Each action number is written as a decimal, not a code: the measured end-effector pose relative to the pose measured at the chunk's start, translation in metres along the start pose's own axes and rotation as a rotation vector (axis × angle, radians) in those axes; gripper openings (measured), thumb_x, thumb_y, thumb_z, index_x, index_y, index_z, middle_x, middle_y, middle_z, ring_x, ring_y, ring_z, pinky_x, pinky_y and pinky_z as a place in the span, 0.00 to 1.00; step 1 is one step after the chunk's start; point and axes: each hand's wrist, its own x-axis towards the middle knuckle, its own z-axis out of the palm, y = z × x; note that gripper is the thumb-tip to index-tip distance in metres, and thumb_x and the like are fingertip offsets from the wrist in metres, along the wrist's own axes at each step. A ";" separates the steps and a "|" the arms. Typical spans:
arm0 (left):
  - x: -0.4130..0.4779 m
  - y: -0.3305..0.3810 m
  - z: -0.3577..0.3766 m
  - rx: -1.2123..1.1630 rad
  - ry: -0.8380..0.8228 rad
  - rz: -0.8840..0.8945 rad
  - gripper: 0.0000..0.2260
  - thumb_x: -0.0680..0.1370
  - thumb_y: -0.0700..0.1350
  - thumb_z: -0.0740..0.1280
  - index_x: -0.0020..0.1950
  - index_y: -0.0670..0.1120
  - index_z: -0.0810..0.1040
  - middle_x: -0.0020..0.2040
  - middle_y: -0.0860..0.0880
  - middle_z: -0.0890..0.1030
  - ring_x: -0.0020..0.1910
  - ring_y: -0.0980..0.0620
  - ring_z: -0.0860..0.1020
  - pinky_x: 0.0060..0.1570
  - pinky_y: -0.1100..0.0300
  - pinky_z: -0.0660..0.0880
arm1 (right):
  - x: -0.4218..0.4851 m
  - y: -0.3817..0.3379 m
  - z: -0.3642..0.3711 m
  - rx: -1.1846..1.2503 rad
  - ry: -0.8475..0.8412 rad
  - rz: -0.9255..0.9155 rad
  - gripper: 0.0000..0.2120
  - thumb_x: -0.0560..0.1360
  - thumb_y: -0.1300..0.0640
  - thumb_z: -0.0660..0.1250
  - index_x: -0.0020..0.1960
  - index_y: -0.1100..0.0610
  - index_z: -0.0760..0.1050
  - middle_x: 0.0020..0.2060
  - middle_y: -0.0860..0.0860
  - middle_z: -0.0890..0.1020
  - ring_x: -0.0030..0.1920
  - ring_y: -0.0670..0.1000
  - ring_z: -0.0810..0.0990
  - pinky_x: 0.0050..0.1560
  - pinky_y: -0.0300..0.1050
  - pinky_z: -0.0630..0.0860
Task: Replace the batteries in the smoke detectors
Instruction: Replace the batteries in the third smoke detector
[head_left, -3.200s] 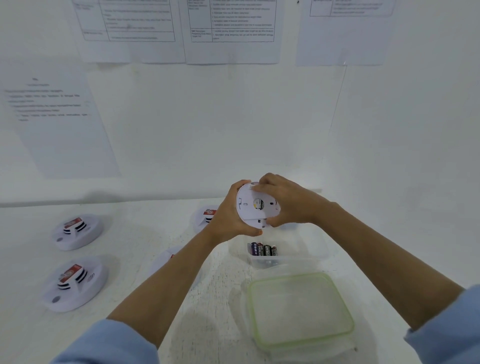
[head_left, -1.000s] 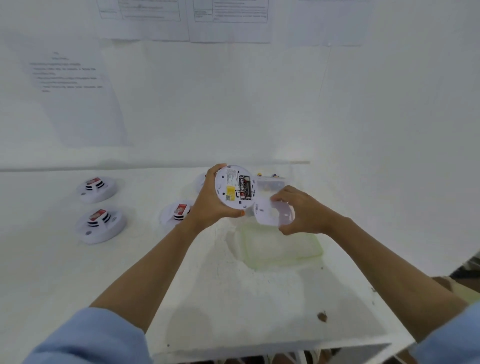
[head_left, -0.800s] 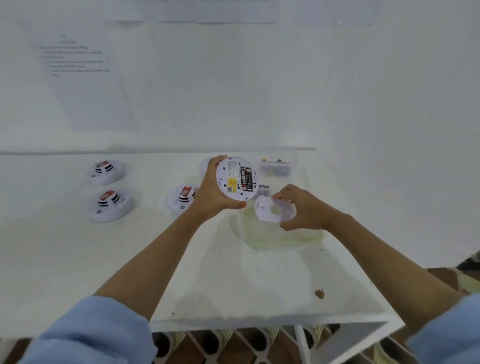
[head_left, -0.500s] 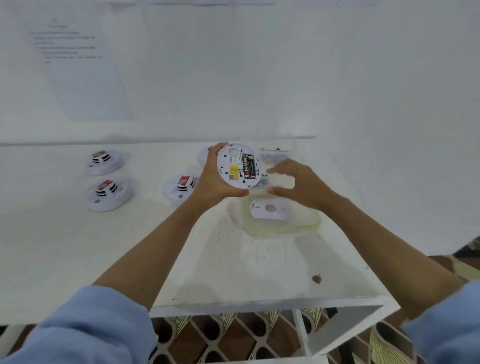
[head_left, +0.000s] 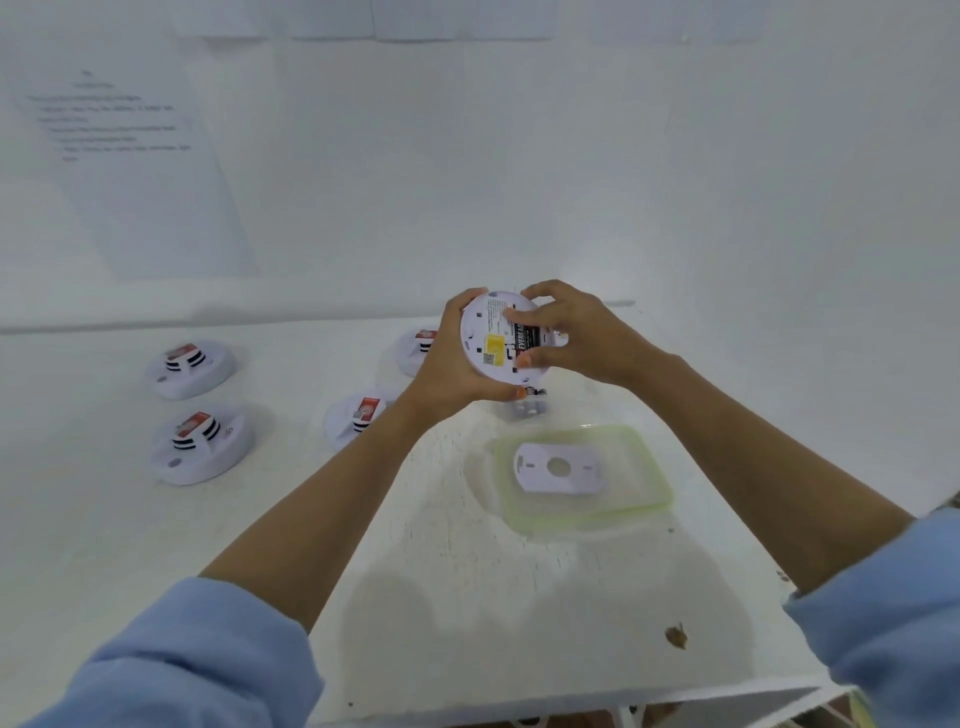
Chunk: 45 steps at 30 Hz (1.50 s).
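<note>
My left hand (head_left: 453, 364) grips a round white smoke detector (head_left: 493, 340) above the table, its back side facing me with a yellow label. A black battery (head_left: 525, 335) lies in its open compartment. My right hand (head_left: 571, 332) has thumb and fingers curled onto that battery, pinching it. The detector's white back plate (head_left: 558, 467), with a round hole, lies on a green-rimmed clear lid (head_left: 644, 488) below my hands.
Several other white smoke detectors rest face up on the white table: far left (head_left: 189, 364), near left (head_left: 200, 441), centre (head_left: 356, 418) and behind my left hand (head_left: 415, 351). A clear box with batteries (head_left: 524, 408) sits under the hands. The table edge (head_left: 571, 701) runs near me.
My right hand set the back plate on the lid, then rose to the detector and now pinches the battery. The left hand kept hold of the detector.
</note>
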 end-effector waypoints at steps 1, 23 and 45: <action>0.003 -0.002 -0.001 -0.001 -0.004 -0.001 0.49 0.53 0.42 0.80 0.69 0.41 0.58 0.65 0.44 0.68 0.59 0.60 0.73 0.52 0.64 0.76 | 0.002 0.002 0.001 -0.024 -0.003 -0.009 0.22 0.70 0.55 0.72 0.64 0.55 0.74 0.65 0.55 0.68 0.61 0.55 0.72 0.56 0.38 0.68; 0.046 -0.028 0.005 -0.060 -0.031 -0.113 0.46 0.53 0.40 0.79 0.67 0.49 0.61 0.60 0.51 0.72 0.55 0.59 0.76 0.47 0.62 0.78 | 0.025 0.058 0.006 -0.297 0.034 -0.310 0.18 0.76 0.52 0.63 0.61 0.62 0.76 0.65 0.60 0.73 0.56 0.59 0.79 0.53 0.49 0.77; 0.060 -0.038 0.005 -0.096 -0.061 -0.090 0.45 0.55 0.37 0.78 0.67 0.48 0.60 0.60 0.49 0.71 0.57 0.53 0.74 0.49 0.60 0.78 | 0.036 0.063 0.001 -0.825 0.198 -0.878 0.15 0.63 0.66 0.73 0.41 0.59 0.69 0.41 0.59 0.84 0.44 0.60 0.83 0.27 0.43 0.78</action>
